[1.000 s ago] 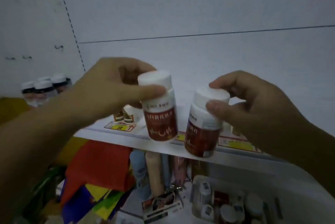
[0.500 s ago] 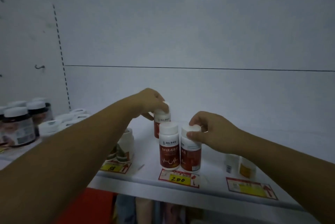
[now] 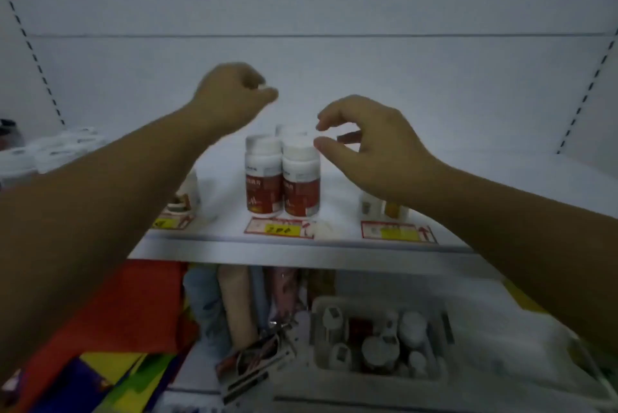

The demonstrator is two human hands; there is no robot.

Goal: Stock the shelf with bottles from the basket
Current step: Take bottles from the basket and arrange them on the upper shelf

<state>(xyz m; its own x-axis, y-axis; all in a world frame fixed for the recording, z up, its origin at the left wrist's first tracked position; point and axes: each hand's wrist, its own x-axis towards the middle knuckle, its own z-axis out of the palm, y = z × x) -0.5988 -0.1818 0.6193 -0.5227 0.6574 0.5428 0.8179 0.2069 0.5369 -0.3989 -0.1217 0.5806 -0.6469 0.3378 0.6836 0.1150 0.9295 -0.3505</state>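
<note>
Three white-capped bottles with red labels stand together on the white shelf (image 3: 234,247): two in front (image 3: 264,175) (image 3: 301,178) and a third bottle (image 3: 291,129) behind them. My left hand (image 3: 234,95) hovers above and to the left of them, fingers loosely curled, holding nothing. My right hand (image 3: 371,145) is just right of the caps, thumb and fingers apart and empty. The clear plastic basket (image 3: 321,312) sits below at lower right with several more bottles inside.
Dark-lidded and white jars (image 3: 50,152) stand at the shelf's left end. A small jar (image 3: 187,195) and small bottles (image 3: 384,208) flank the group. Price tags (image 3: 281,228) line the shelf edge. Coloured bags (image 3: 133,312) and packaged goods (image 3: 234,305) lie below.
Both hands set their bottles on the shelf and let go. The left hand has lifted up and away. The right hand has opened and drawn back slightly to the right.
</note>
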